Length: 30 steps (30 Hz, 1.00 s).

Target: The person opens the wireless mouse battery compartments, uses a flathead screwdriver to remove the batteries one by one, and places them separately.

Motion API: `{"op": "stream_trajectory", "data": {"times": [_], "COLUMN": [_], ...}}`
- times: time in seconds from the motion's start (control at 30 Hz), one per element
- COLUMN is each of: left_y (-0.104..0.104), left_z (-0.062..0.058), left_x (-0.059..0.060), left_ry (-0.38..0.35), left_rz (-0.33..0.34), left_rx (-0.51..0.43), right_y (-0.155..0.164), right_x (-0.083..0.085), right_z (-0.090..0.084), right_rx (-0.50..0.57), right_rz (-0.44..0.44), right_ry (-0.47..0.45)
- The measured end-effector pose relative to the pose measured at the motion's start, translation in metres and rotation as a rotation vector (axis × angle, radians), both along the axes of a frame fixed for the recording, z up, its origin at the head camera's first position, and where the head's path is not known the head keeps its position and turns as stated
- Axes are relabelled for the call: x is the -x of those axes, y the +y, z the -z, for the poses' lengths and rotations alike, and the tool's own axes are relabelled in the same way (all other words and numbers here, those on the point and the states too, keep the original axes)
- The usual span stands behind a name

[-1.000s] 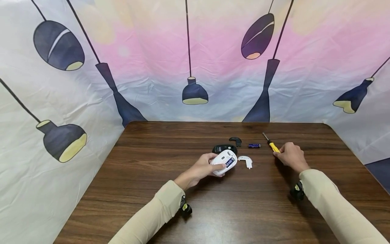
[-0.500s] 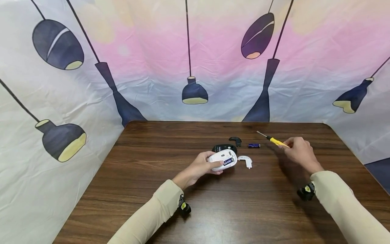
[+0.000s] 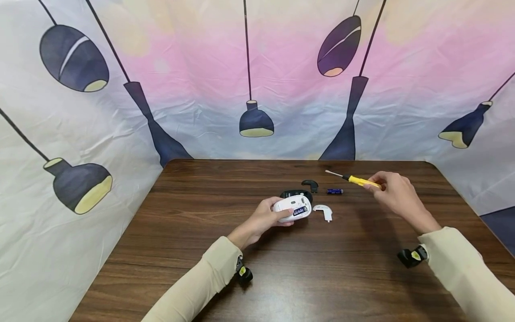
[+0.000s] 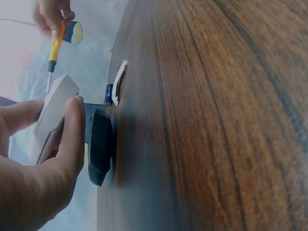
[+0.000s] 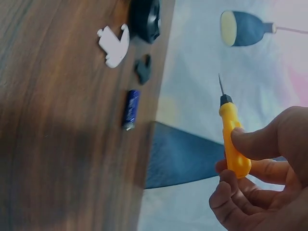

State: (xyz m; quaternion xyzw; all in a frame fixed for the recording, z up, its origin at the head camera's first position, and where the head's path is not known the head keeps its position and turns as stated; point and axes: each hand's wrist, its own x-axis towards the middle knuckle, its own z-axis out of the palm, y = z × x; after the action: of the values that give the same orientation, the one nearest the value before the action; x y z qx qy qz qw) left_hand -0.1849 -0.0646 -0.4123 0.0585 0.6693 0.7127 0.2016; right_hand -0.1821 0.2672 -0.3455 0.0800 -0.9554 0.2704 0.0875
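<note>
My left hand [image 3: 268, 218] grips a white computer mouse [image 3: 292, 208] turned belly-up just above the table, a blue battery showing in its bay; in the left wrist view the thumb lies along the white mouse [image 4: 53, 113]. My right hand [image 3: 389, 190] is raised at the right and pinches the handle of a small yellow screwdriver [image 3: 354, 180], its tip pointing left. The right wrist view has the yellow screwdriver [image 5: 233, 140] held between thumb and fingers.
On the brown wooden table [image 3: 322, 268] lie a black mouse [image 3: 295, 194] behind the white one, a white cover piece [image 3: 323, 210], a small black cover piece [image 3: 310, 184] and a loose blue battery [image 3: 335, 191]. Printed cloth walls stand behind and to both sides.
My right hand has lifted the screwdriver off the table and swung its tip to the left. My left hand has tilted the white mouse slightly.
</note>
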Motion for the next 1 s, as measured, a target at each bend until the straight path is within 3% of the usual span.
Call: {"op": "stream_trajectory", "data": {"times": [0.37,1.0], "left_y": [-0.001,-0.001], "left_z": [-0.003,-0.004], "left_x": [0.001,0.001], "left_ry": [-0.030,-0.047], "left_rz": [-0.028,-0.044], "left_rx": [-0.013,-0.023], "right_y": [-0.020,-0.041], "right_x": [-0.015,-0.024], "right_z": [-0.023,-0.033], "right_rx": [-0.021,-0.066], "right_rz": [-0.125,-0.258], "right_ry": [0.009,0.020]}}
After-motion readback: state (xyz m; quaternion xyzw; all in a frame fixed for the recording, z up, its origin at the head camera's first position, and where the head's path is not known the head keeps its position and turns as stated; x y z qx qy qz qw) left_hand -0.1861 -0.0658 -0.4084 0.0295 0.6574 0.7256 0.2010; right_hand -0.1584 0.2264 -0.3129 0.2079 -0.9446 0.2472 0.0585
